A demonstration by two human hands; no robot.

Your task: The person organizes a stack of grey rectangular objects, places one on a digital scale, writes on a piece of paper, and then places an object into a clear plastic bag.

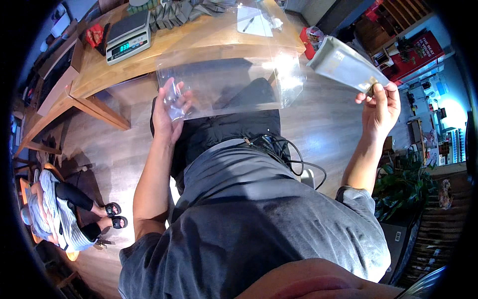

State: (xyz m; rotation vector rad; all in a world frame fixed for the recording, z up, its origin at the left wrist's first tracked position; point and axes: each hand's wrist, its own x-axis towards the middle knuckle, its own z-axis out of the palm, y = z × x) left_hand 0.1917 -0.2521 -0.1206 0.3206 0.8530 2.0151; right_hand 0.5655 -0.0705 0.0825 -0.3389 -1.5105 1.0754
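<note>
A large clear plastic bag (224,88) spreads out over my lap and in front of the table edge. My left hand (172,107) grips its lower left corner, the fingers curled and partly seen through the film. Out to the right, my right hand (382,108) pinches the lower end of a silvery-white packet (343,64) with light printed patches. The packet is tilted, its far end pointing up and left, toward the table's right corner. Bright glare hides part of the bag's right side.
On the wooden table (204,44) stand a digital scale (128,37), several grey packets (179,14) and white paper (255,22) with a pen. A cardboard box (59,72) is at left. A seated person (69,212) is lower left; a leafy plant (403,187) stands right.
</note>
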